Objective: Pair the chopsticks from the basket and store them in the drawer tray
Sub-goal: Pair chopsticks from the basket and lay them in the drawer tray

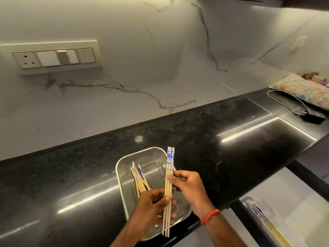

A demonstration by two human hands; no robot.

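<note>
— What sits at the front edge of the counter (71, 175)?
— A mesh basket (122, 177) with loose chopsticks (138, 179) inside. Their lower ends are hidden behind the left hand (151, 209).
— What is that hand doing?
— It grips a held bundle (169, 184), seemingly three sticks, above the basket, thumb across them. The right hand (188, 189) pinches the same bundle higher up.
— And the drawer tray (252, 207)?
— It lies below the counter's right end, cut off by the frame. The stored sticks (274, 230) are too blurred to count.

White marble-look wall (142, 59) w/ grey veins; switch panel (53, 57) w/ socket at left. Glossy black stone bench (195, 136) reflects strip light. Far right: floral cloth (300, 90), black adapter (313, 116) w/ cable
</note>
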